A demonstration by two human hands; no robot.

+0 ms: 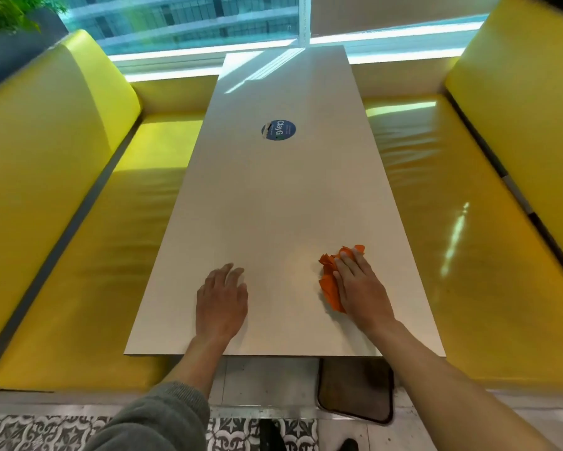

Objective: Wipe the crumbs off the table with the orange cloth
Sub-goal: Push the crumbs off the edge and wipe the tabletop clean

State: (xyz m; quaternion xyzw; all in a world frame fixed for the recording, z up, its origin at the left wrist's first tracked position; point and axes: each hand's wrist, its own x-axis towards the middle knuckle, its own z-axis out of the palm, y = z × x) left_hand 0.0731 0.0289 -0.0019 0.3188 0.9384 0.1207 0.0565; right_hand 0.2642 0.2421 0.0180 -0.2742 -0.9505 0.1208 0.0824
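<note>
I can read one piece of text from here: a round dark-blue sticker (278, 130) lies flat on the long pale bench (273, 196), towards its far half and on the centre line. It carries the white word "ClayG", turned sideways to me so the letters run from far to near. Smaller white lines sit beside that word, but they are too fine to make out. The sticker's left edge is torn and shows white. I see no other writing, numbers or signs.
</note>
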